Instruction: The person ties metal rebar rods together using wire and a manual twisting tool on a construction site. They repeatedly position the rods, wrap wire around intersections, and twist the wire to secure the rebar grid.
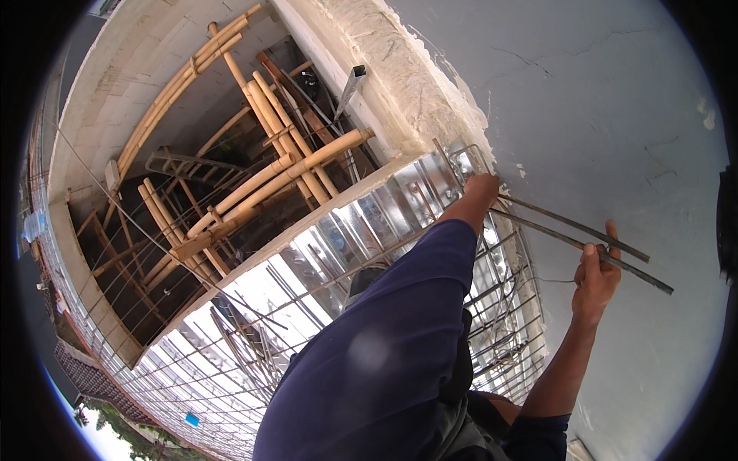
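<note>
Reaching from the lower edge of the frame, a person's two bare arms in dark blue sleeves (384, 330) stretch toward the right of centre. The left hand (482, 188) is right of centre, fingers curled, at the upper-left ends of two dark metal bars (538, 228); exactly what it grips is hidden. Sloping down to the right, the bars lie nearly side by side with a narrow gap between them. The right hand (598, 278), farther right, is clamped on the bars near their lower ends, thumb on the lower bar and one finger extended past the upper one. A thin rod (447, 163) slants down toward the left hand from above.

Below the hands, a grid of steel rods (503, 289) spreads over shiny ribbed metal sheeting (384, 211) that curves down to the lower left. A cracked grey wall (615, 115) fills the right side, its rough pale edge (419, 88) at upper centre. At upper left, a deep opening holds lashed bamboo poles (307, 167) and a ladder (192, 164), beside a pale block wall (146, 69). A small blue object (192, 419) sits at lower left, near a tiled roof (86, 376).
</note>
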### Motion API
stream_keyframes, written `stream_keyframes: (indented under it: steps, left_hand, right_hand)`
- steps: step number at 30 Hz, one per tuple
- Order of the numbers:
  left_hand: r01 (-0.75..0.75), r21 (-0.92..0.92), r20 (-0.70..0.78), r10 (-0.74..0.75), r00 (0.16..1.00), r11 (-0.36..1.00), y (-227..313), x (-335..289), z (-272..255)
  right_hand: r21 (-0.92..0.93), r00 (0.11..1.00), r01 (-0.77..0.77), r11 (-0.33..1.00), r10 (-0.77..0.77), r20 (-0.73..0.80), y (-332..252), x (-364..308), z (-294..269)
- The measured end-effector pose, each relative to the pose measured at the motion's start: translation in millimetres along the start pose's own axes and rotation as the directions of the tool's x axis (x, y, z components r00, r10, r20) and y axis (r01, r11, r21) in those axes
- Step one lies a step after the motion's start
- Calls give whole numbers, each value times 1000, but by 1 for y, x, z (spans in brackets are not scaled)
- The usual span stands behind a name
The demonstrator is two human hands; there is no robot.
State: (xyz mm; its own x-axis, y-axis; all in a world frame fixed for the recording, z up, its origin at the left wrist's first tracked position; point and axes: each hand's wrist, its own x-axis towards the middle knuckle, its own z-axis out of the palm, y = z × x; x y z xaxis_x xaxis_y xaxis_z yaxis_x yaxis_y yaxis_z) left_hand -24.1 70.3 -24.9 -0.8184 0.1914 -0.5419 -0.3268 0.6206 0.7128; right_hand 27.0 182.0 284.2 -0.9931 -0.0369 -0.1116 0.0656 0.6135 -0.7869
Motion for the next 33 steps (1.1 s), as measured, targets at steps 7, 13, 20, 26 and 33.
stream_keyframes:
  steps: [7,13,20,26,33]
  left_hand:
    - [1,-28,-49,-3,999,1000,0,-3,-1]
    - [24,-69,-63,-28,998,997,4,-8,-3]
    - [29,-66,-73,-34,997,997,6,-9,2]
    - [46,-1,-71,-46,996,999,0,0,8]
    - [-93,134,-73,104,992,987,-6,-25,-23]
  right_hand:
    - [-53,995,-87,995,83,-59,-16,3,11]
    - [-164,997,-81,983,80,-16,-13,4,4]
    - [-167,992,-124,978,125,-1,-23,-4,4]
    - [-134,992,-98,986,108,63,-23,0,1]
    - [-38,988,-109,993,113,103,-18,3,-6]
